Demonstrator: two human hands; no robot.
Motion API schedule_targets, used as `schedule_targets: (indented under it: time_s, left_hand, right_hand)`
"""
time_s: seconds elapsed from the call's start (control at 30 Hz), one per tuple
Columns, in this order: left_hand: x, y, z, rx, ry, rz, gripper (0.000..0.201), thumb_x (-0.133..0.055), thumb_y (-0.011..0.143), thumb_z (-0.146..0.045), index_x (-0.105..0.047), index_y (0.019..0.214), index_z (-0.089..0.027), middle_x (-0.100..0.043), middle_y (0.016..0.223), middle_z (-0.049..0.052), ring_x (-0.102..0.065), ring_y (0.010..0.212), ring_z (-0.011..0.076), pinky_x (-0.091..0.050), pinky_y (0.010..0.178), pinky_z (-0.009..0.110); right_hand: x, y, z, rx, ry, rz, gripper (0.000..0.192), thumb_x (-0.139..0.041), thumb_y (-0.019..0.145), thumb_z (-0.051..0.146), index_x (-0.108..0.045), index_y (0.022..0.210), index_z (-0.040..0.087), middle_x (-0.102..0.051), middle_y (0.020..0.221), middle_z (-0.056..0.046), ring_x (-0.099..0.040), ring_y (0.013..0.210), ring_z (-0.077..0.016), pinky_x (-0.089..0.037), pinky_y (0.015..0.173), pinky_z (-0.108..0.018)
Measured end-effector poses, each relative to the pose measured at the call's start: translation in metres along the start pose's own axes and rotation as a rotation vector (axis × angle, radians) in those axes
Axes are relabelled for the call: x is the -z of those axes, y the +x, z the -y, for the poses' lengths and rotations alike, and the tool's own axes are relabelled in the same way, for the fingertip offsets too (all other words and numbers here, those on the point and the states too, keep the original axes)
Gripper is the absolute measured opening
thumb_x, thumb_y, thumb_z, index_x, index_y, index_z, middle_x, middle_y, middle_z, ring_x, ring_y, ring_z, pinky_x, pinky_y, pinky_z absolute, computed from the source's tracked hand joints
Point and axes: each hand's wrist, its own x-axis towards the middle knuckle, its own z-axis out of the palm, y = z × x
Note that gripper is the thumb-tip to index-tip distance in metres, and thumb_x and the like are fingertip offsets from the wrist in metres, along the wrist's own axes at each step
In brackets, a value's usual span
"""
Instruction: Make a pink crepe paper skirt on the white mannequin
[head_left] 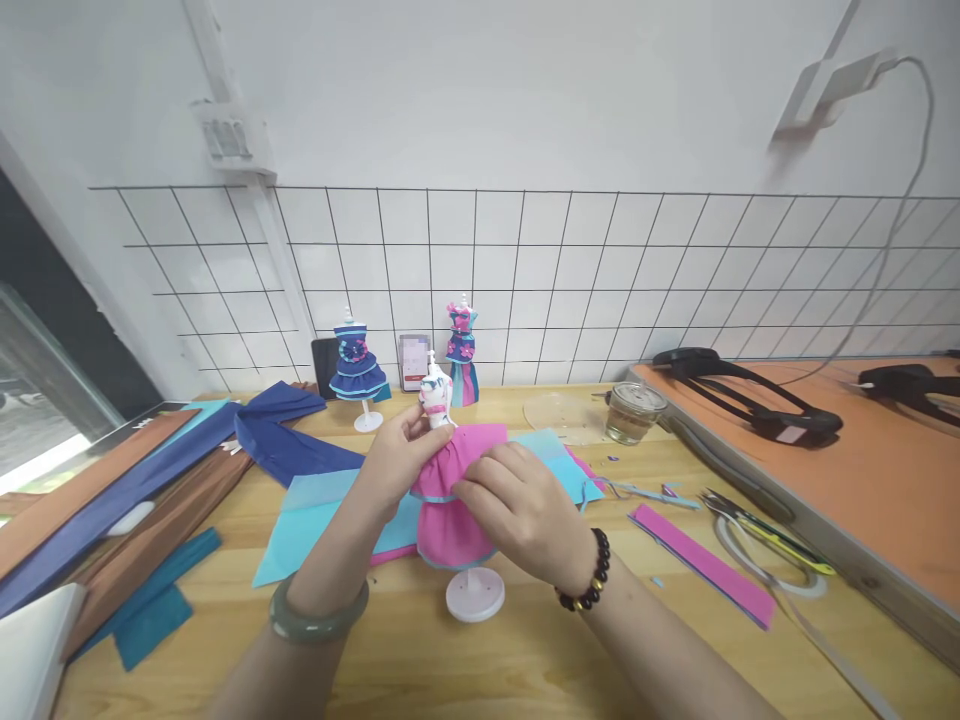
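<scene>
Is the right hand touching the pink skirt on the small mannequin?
Touching. The head view shows the right hand with its fingers pressed onto the pink skirt at the waist, no gap visible, while the left hand grips the mannequin torso.

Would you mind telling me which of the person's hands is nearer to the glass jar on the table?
Right. The right hand rests on the pink skirt, below-left of the glass jar; the left hand is farther left, at the mannequin's waist.

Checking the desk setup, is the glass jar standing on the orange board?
No, the glass jar stands on the wooden table, left of the orange board.
</scene>
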Motion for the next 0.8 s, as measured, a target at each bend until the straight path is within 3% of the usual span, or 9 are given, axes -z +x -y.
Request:
schedule_targets:
  time_s: [0.2,0.3,0.37,0.43,0.53,0.63,0.73,0.8]
  left_hand:
    - [0.005,0.001,-0.001,0.001,0.008,-0.023,0.035,-0.069,0.070,-0.031,-0.060,0.100,-0.015,-0.068,0.092,0.006,-0.061,0.092,0.0222,-0.046,0.079,0.032]
    - [0.008,0.001,-0.004,-0.015,0.036,0.020,0.037,-0.068,0.072,-0.032,-0.059,0.103,-0.016,-0.068,0.098,0.006,-0.060,0.096,0.0227,-0.046,0.082,0.033]
    - [0.009,-0.001,-0.007,-0.028,0.062,0.072,0.040,-0.068,0.073,-0.032,-0.058,0.108,-0.016,-0.067,0.105,0.007,-0.059,0.101,0.0236,-0.046,0.085,0.034]
    - [0.011,-0.003,-0.010,-0.041,0.094,0.137,0.042,-0.067,0.075,-0.032,-0.057,0.113,-0.018,-0.066,0.111,0.008,-0.058,0.104,0.0239,-0.046,0.086,0.034]
    - [0.011,-0.005,-0.012,-0.063,0.141,0.235,0.042,-0.066,0.076,-0.031,-0.057,0.116,-0.020,-0.065,0.115,0.007,-0.058,0.106,0.0237,-0.047,0.086,0.032]
    - [0.012,-0.006,-0.009,-0.068,0.168,0.308,0.039,-0.066,0.077,-0.031,-0.059,0.114,-0.020,-0.065,0.115,0.008,-0.059,0.105,0.0244,-0.048,0.085,0.033]
    - [0.012,-0.006,-0.005,-0.071,0.173,0.347,0.037,-0.066,0.077,-0.030,-0.060,0.112,-0.019,-0.065,0.115,0.008,-0.058,0.107,0.0253,-0.047,0.087,0.035]
    - [0.012,-0.005,-0.004,-0.084,0.166,0.376,0.037,-0.065,0.078,-0.029,-0.060,0.113,-0.020,-0.064,0.117,0.008,-0.056,0.110,0.0254,-0.046,0.091,0.036]
  right_hand:
    - [-0.003,0.000,0.002,0.009,0.026,0.045,0.027,-0.041,0.090,0.007,-0.061,0.074,0.016,-0.057,0.067,-0.005,-0.046,0.067,-0.0171,-0.037,0.061,-0.031]
    - [0.000,-0.001,0.000,-0.014,0.133,0.081,0.024,-0.040,0.085,0.006,-0.061,0.086,0.017,-0.061,0.078,-0.007,-0.049,0.073,-0.0188,-0.040,0.064,-0.033]
    - [0.005,-0.001,-0.002,-0.057,0.269,0.035,0.025,-0.040,0.080,0.007,-0.058,0.096,0.016,-0.061,0.088,-0.009,-0.051,0.079,-0.0206,-0.043,0.068,-0.036]
    - [0.011,-0.001,-0.005,-0.168,0.412,-0.049,0.027,-0.040,0.079,0.008,-0.055,0.100,0.017,-0.061,0.091,-0.009,-0.054,0.083,-0.0209,-0.044,0.071,-0.036]
    - [0.020,0.000,-0.013,-0.481,0.535,-0.107,0.019,-0.039,0.087,0.013,-0.055,0.096,0.019,-0.062,0.091,-0.007,-0.056,0.086,-0.0188,-0.045,0.075,-0.033]
    - [0.026,0.001,-0.022,-0.730,0.613,0.039,0.016,-0.044,0.092,0.026,-0.059,0.091,0.019,-0.064,0.093,-0.004,-0.058,0.088,-0.0174,-0.043,0.078,-0.030]
    - [0.029,0.000,-0.027,-0.790,0.725,0.248,0.020,-0.048,0.091,0.035,-0.060,0.089,0.019,-0.066,0.090,-0.002,-0.059,0.082,-0.0152,-0.044,0.072,-0.027]
    - [0.030,0.000,-0.028,-0.801,0.744,0.315,0.020,-0.054,0.087,0.038,-0.061,0.086,0.019,-0.066,0.088,-0.001,-0.059,0.079,-0.0144,-0.043,0.068,-0.026]
